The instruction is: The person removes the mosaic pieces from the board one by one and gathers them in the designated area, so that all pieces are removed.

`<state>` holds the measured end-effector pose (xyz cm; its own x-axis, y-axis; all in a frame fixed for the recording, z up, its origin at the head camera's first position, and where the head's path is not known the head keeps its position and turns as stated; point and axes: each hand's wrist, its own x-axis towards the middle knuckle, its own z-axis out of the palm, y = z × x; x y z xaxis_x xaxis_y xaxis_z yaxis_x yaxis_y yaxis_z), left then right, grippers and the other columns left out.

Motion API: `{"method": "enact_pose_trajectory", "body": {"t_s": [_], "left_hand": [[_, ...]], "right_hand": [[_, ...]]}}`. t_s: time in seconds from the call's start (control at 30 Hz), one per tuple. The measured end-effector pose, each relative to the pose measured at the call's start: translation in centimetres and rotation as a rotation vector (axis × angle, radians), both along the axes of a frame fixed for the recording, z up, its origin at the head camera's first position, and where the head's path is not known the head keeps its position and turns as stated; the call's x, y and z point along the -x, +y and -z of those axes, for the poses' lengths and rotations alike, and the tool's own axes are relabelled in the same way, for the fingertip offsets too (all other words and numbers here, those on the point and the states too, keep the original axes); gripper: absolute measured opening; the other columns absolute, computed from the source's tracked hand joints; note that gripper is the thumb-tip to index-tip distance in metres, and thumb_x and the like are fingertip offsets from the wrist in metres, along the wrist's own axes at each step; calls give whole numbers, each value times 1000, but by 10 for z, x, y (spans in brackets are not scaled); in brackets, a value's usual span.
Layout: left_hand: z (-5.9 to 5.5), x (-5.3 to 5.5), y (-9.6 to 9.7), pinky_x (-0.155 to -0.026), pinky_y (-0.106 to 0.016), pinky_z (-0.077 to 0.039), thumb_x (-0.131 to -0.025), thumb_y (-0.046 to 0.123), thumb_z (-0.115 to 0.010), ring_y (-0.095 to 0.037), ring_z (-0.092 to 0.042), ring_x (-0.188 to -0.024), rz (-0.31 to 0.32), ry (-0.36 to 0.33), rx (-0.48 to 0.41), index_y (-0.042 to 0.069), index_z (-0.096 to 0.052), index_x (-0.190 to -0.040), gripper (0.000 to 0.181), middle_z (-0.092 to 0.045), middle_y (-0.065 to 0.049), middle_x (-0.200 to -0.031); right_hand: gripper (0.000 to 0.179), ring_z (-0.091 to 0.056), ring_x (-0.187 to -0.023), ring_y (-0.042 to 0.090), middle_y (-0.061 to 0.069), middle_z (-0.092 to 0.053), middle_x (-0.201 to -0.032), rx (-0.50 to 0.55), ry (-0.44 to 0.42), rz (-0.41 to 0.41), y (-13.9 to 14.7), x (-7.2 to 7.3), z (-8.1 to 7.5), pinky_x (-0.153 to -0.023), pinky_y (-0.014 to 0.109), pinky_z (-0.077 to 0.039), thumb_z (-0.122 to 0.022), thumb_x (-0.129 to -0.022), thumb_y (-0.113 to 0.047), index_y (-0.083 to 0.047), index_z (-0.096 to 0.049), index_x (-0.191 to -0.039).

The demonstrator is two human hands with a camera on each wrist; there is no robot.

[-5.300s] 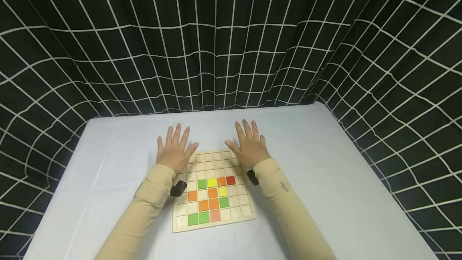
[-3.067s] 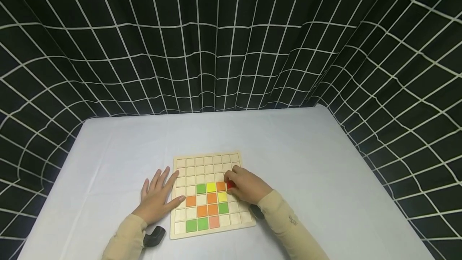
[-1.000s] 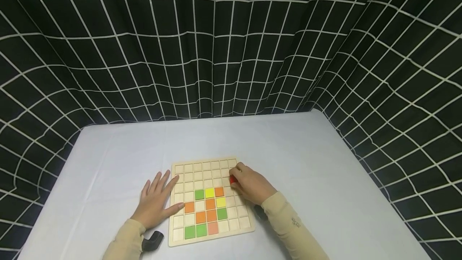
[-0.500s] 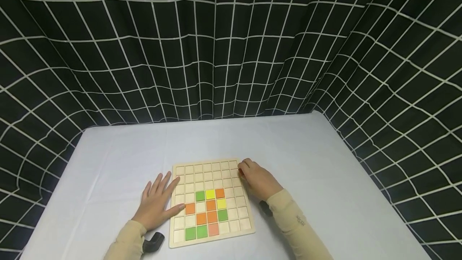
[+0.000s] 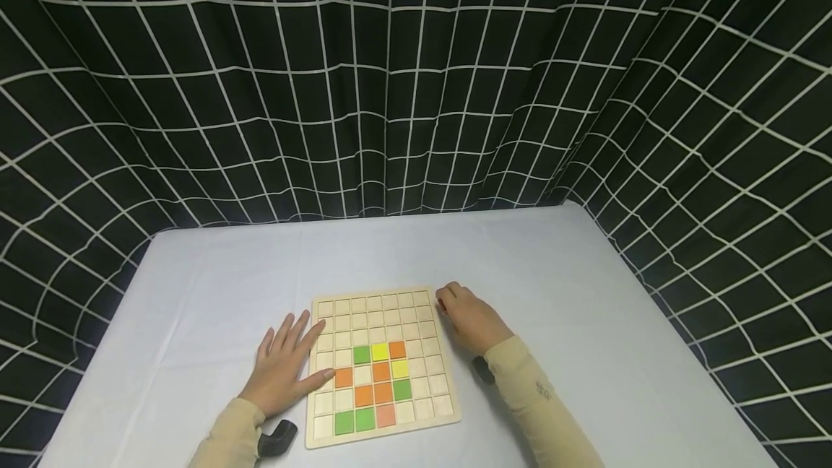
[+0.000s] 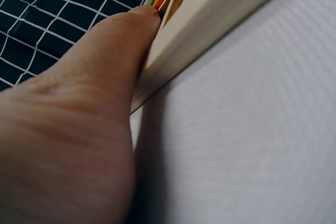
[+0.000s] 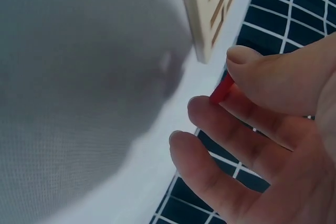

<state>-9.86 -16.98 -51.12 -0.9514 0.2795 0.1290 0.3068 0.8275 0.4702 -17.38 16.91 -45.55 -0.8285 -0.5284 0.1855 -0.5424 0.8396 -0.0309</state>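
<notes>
A square wooden grid board [image 5: 354,320] lies on the white table, with green, yellow, orange and pink square tiles in some of its recesses. My left hand [image 5: 278,367] rests at the board's left edge with fingers spread, index fingertip and thumb over the rim. The left wrist view shows the thumb [image 6: 113,51] against the board's side. Just off the board's upper right corner, my right hand [image 5: 473,318] pinches a red tile [image 7: 222,88] between thumb and fingers. In the head view that tile is mostly hidden by the hand.
White cloth [image 5: 559,295] covers the table around the board. A black curtain with white grid lines [image 5: 390,92] hangs behind the table and along its sides. Each wrist wears a black camera mount, such as the left one [image 5: 278,439].
My right hand has taken the red tile from its recess at the end of the coloured row and moved it up and right, past the board's edge. My left hand has come down to the left edge.
</notes>
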Motion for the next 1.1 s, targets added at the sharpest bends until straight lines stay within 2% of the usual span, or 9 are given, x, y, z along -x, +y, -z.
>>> {"method": "enact_pose_trajectory", "body": {"t_s": [0.2, 0.37, 0.67, 0.77, 1.1], "left_hand": [[2, 0, 0, -112, -62, -4, -85, 56, -62, -42, -12, -144, -4, 17, 3, 15, -34, -149, 81, -21, -17, -157], [7, 2, 0, -113, -61, -3, -84, 58, -61, -41, -10, -145, -1, 11, 5, 16, -33, -150, 82, -19, -15, -158], [0, -1, 1, -112, -63, -6, -84, 54, -63, -43, -14, -143, -4, 42, 5, 13, -36, -148, 80, -23, -18, -156], [0, -1, 1, -111, -63, -6, -84, 54, -63, -43, -15, -143, -5, 47, 3, 13, -36, -148, 80, -24, -18, -156], [14, 3, -3, -113, -61, -4, -84, 59, -61, -40, -11, -145, -10, 29, 11, 18, -33, -150, 83, -20, -15, -158]], "right_hand": [[18, -62, -93, 14, 4, -61, -106, -30, -39, 35, 0, 7, 4, -83, 25, -54, -60, -94, -9, -8, -57, -112], [26, -62, -97, 17, 6, -61, -109, -49, -86, 68, -1, 10, 6, -87, 27, -53, -62, -91, -3, -6, -56, -116], [25, -59, -90, 14, 2, -61, -102, -19, -99, 71, -4, 17, 10, -82, 25, -53, -63, -91, -7, -9, -55, -114], [25, -60, -90, 14, 1, -61, -100, -15, -97, 74, -5, 18, 10, -82, 26, -53, -65, -90, -7, -9, -55, -112], [15, -56, -82, 9, -4, -56, -90, -17, -77, 54, -4, 20, 10, -76, 22, -52, -67, -89, -8, -13, -55, -96]]}}
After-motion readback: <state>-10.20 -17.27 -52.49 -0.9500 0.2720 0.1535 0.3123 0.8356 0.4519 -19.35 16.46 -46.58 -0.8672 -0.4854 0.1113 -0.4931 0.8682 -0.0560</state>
